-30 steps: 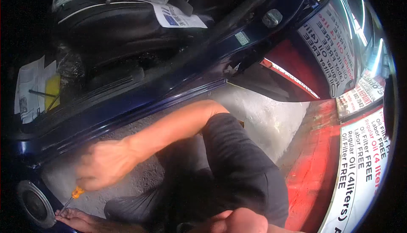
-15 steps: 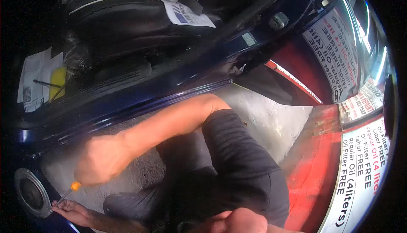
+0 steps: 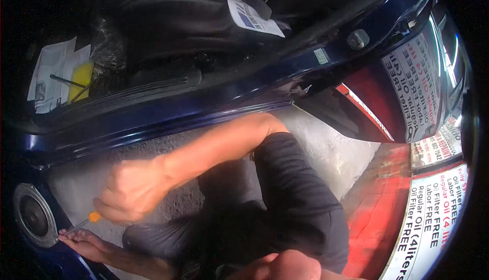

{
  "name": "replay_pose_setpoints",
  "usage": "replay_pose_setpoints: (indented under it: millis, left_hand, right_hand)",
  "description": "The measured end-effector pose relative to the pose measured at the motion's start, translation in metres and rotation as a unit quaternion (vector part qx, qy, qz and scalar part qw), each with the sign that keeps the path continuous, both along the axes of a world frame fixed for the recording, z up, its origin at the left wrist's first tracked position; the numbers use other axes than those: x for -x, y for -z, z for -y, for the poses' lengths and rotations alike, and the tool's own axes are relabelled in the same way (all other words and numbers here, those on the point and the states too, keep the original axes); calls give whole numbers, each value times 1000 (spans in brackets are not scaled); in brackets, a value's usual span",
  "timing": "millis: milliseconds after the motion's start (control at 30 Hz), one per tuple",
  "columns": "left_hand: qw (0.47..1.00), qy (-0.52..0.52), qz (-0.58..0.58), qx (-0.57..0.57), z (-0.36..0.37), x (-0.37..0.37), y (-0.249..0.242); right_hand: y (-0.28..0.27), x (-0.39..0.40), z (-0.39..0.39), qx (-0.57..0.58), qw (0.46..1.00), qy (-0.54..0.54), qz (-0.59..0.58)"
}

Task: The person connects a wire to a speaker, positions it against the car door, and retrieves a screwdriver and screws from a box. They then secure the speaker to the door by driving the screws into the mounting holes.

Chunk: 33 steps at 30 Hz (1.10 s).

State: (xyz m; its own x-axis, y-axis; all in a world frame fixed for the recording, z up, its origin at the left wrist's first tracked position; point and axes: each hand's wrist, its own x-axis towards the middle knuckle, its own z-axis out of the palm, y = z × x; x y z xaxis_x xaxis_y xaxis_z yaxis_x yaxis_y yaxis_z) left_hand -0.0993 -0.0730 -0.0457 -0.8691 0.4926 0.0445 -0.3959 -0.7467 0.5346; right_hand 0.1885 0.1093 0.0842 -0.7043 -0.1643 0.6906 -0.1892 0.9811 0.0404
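Observation:
My right hand [image 3: 130, 191] reaches across from the right with its fingers wrapped round a screwdriver. The orange-yellow handle end [image 3: 94, 217] of the screwdriver shows below my fist, and its thin shaft [image 3: 80, 225] slants down to the left. My left hand [image 3: 84, 243] is pinched at the tip, against the lower right rim of a round speaker [image 3: 35, 216] set in a dark blue car door panel. Whether a screw sits between my left fingertips is too small to tell. The shaft ends at those fingertips.
Above my arm runs the car's door sill [image 3: 168, 119]. Papers [image 3: 53, 74], a yellow item [image 3: 80, 79] and a printed sheet [image 3: 254, 18] lie inside the car. At right stand a white lettered sign [image 3: 433, 214] and a red painted surface [image 3: 374, 203].
The view has turned slightly, so the car interior sits further right. My right fist has turned a little about the screwdriver. My left hand stays at the speaker's rim.

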Motion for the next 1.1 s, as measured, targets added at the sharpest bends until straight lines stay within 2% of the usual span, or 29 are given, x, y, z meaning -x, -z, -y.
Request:
replay_pose_setpoints:
  millis: [33, 67, 133, 233, 333, 367, 400, 467, 567, 600, 633, 667, 700, 733, 767, 800, 900, 967, 1100]
  left_hand:
    - [1000, -1, 10, 2, -1, 0, -1]
    - [1000, 10, -5, -5, 0, 1, 1]
    - [998, 36, -38, -22, 3, 6, 6]
    - [987, 129, -46, -79, 7, 21, 15]
    - [990, 104, 22, -89, 6, 17, 11]
    - [993, 87, 11, -78, 7, 24, 15]
    - [984, 139, 19, -109, 11, 25, 16]
    - [982, 128, 30, -137, 8, 26, 19]
    - [972, 185, 5, -144, 11, 24, 20]
    - [925, 312, -8, -217, 10, 35, 30]
    - [963, 233, -29, -136, 3, 29, 27]
    - [994, 105, -36, -15, -3, -5, 14]
    - [994, -28, -29, 102, -7, -33, 1]
    - [975, -134, -4, 175, -17, -50, -13]
    - [959, -193, 30, 204, -32, -70, -31]
    - [982, -140, -20, 128, -30, -65, -22]
    - [978, -171, 36, 112, -61, -87, -78]
    - [983, -156, 21, 92, -68, -87, -94]
    - [987, -148, -5, 57, -85, -76, -116]
  right_hand:
    - [-6, 1, -1, 39, 999, -4, 28]
    - [-7, 3, 1, 151, 986, -12, 63]
    - [-7, 6, 6, 368, 921, -24, 125]
    - [-14, -2, 5, 415, 899, -24, 141]
    - [-6, -4, 0, 195, 978, -42, 53]
    - [-2, 0, 1, 214, 973, -36, 79]
    - [2, 6, 1, 233, 966, -29, 103]
    - [-1, 9, 3, 258, 954, -6, 151]
    - [-6, 3, 10, 295, 933, 44, 200]
    - [-3, 4, 10, 309, 927, 48, 208]
    - [-3, -2, 8, 348, 917, 44, 188]
    - [-1, -8, 3, 385, 907, 5, 173]
    - [4, -13, -5, 322, 927, -15, 192]
    - [-13, -19, -6, 284, 938, -10, 199]
    - [-19, -25, -7, 255, 932, 18, 255]
    - [-17, -29, -9, 248, 933, 26, 260]
    - [-16, -32, -21, 249, 949, 26, 193]
    - [-17, -30, -22, 274, 950, 59, 139]
    - [-25, -13, -25, 240, 963, 92, 81]
